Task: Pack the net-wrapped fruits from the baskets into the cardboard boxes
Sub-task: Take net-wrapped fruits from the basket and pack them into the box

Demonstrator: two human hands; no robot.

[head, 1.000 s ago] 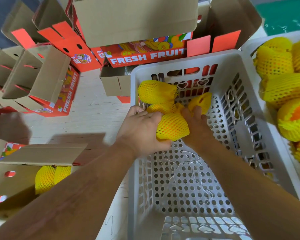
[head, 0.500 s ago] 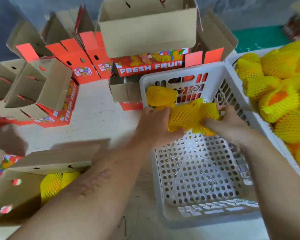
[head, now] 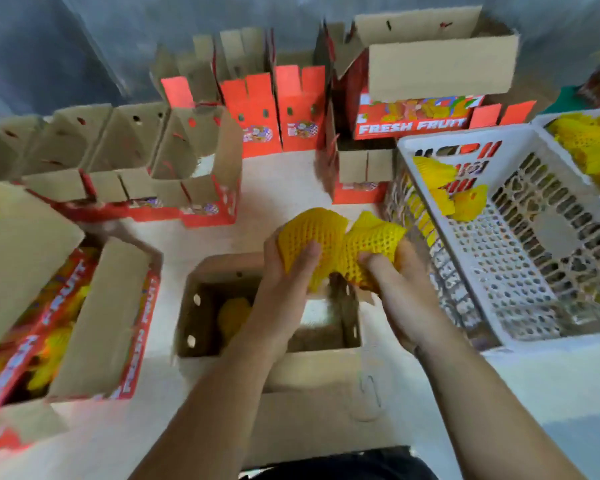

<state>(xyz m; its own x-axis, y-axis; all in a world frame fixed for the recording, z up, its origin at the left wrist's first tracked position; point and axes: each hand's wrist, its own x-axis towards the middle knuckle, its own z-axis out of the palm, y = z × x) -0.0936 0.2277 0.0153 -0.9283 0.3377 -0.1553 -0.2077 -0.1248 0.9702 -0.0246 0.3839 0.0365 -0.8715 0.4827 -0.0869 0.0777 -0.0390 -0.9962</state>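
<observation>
Both hands clutch net-wrapped fruits: left hand (head: pixel 288 268) grips one (head: pixel 310 239), right hand (head: pixel 400 282) another (head: pixel 373 242), above the open cardboard box (head: pixel 201 306) at 6 o'clock. Lower gently beside the fruit inside.

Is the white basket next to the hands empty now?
Nearly empty, not quite. The white basket shows mostly bare holed floor, but a few net-wrapped fruits sit in its far corner.
</observation>
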